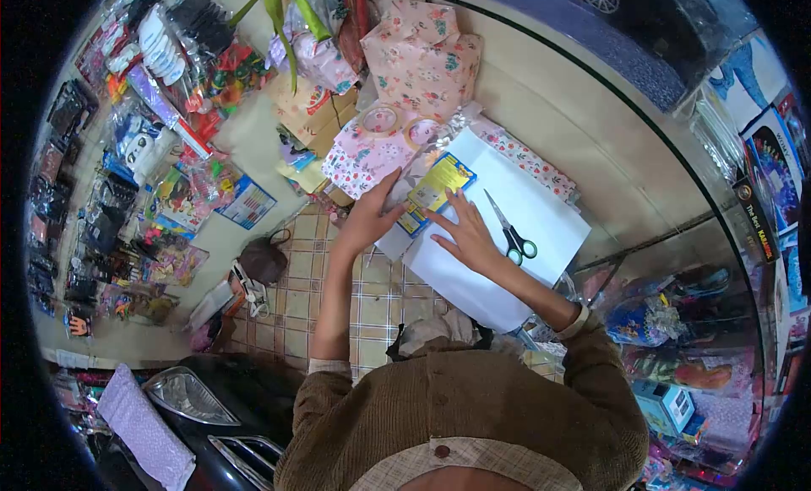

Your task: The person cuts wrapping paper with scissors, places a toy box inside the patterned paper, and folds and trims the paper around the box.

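Observation:
A flat yellow-and-blue packet [441, 185] lies partly on a large white sheet of paper [481, 286]. My left hand [372, 214] is at the packet's left side, fingers stretched out; whether it touches the packet I cannot tell. Fingers spread, my right hand [467, 236] rests over the white sheet with its fingertips at the packet's lower right edge. Just right of that hand, black-and-green-handled scissors [512, 236] lie on the paper. Beyond the packet sit two rolls of tape [379, 120] on pink floral wrapping paper [363, 163].
A floral-wrapped bundle [422, 60] stands at the back beside a brown cardboard box [325, 128]. Hanging packaged goods [177, 195] line the left wall. A black motorbike [211, 415] is at lower left. A curved glass edge [642, 111] runs along the right.

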Motion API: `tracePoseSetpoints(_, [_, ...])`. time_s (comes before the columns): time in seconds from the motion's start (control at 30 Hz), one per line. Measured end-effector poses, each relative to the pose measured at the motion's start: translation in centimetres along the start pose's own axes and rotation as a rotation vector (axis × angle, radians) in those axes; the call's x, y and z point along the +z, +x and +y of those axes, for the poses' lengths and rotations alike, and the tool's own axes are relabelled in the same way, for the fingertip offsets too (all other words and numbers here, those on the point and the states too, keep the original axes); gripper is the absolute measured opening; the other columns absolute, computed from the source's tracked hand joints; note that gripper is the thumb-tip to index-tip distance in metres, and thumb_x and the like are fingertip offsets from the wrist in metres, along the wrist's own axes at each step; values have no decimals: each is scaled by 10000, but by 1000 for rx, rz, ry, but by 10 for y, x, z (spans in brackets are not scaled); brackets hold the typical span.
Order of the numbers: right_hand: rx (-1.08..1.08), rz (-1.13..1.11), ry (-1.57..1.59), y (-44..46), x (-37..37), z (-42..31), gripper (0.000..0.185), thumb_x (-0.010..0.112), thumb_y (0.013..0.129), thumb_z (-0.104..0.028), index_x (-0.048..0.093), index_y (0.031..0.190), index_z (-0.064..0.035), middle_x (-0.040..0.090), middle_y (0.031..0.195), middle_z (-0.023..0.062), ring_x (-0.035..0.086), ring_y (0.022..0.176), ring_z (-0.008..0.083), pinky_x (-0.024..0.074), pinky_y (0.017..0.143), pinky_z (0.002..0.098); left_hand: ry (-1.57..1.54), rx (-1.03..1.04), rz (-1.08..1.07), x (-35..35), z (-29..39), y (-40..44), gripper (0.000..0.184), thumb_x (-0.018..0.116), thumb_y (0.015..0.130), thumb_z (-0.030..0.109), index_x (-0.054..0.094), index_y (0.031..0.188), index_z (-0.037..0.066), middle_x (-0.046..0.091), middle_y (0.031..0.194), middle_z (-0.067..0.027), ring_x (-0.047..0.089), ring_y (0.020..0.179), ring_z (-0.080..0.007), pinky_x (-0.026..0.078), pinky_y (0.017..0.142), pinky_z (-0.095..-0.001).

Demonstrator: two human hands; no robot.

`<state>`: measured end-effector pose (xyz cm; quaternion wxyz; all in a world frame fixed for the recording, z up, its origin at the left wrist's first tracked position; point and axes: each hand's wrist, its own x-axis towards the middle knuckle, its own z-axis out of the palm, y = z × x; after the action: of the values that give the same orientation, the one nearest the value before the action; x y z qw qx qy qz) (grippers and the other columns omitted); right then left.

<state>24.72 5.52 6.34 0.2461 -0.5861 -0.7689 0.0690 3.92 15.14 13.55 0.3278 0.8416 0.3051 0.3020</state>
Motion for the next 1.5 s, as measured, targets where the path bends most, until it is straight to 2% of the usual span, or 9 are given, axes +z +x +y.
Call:
tracePoseSetpoints(0.63, [-52, 66, -106, 8, 2, 13, 423, 587, 883, -289, 516, 1299, -266, 303, 1430, 214, 281, 1338, 422, 335, 1010, 556, -40, -13, -73, 2, 0, -4, 645, 689, 822, 193, 390, 1362, 4, 518, 1293, -219, 532, 1180, -305, 399, 987, -351])
tracePoseSetpoints(0.83, [-74, 56, -100, 8, 4, 16, 436, 576, 891, -267, 497, 1319, -254, 281, 1440, 221, 260, 1345, 431, 331, 1011, 558, -18, -11, -103, -1, 7, -4, 648, 687, 822, 203, 388, 1361, 3, 526, 1280, -217, 540, 1164, -320, 407, 978, -358])
tracePoseSetpoints(1.03, [-87, -12, -3, 9, -1, 18, 447, 558, 907, -255, 465, 1344, -234, 236, 1459, 237, 202, 1357, 465, 273, 1039, 592, -32, -9, -95, 2, 3, -3, 661, 697, 811, 203, 388, 1361, 3, 530, 1272, -221, 548, 1151, -319, 408, 976, -357])
tracePoseSetpoints(1.13, [-61, -67, 15, 7, -9, 14, 474, 560, 909, -228, 439, 1366, -192, 212, 1467, 246, 171, 1369, 459, 258, 1065, 560, -19, 2, -85, 5, 2, -4, 668, 704, 805, 207, 390, 1358, 1, 526, 1276, -223, 543, 1156, -317, 405, 979, -353])
tracePoseSetpoints(1.23, [-76, 167, 245, 7, -15, 13, 443, 578, 900, -163, 480, 1330, -124, 330, 1416, 238, 313, 1318, 415, 330, 1038, 468, -29, -13, -96, 6, 8, -6, 679, 715, 792, 213, 397, 1355, 6, 511, 1295, -219, 527, 1172, -318, 399, 989, -348])
tracePoseSetpoints(1.33, [16, 77, 266, -2, -45, 15, 327, 580, 888, -136, 556, 1204, -57, 490, 1292, 219, 475, 1219, 338, 391, 1004, 399, 57, 17, -105, 10, 7, -13, 698, 730, 769, 227, 408, 1359, 38, 495, 1312, -207, 509, 1184, -323, 395, 998, -353])
tracePoseSetpoints(1.43, [359, -161, 568, -10, -78, 17, 236, 573, 889, -123, 597, 1109, -40, 594, 1162, 166, 605, 1033, 253, 484, 872, 351, 242, 38, -115, 21, 13, -20, 694, 729, 760, 279, 430, 1354, 81, 495, 1304, -197, 502, 1187, -322, 375, 1014, -404])
tracePoseSetpoints(1.47, [374, -183, 544, -11, -78, 23, 269, 568, 896, -114, 571, 1156, -44, 616, 1121, 144, 630, 958, 211, 522, 777, 323, 311, 38, -119, 26, 16, -23, 688, 726, 759, 302, 439, 1350, 95, 498, 1298, -195, 501, 1187, -321, 366, 1021, -427])
tracePoseSetpoints(1.5, [432, -170, 745, -11, -75, 25, 295, 566, 899, -119, 548, 1183, -44, 602, 1143, 145, 618, 985, 217, 516, 807, 338, 389, 43, -129, 31, 19, -27, 667, 711, 769, 327, 449, 1341, 105, 506, 1285, -198, 504, 1184, -321, 354, 1021, -453])
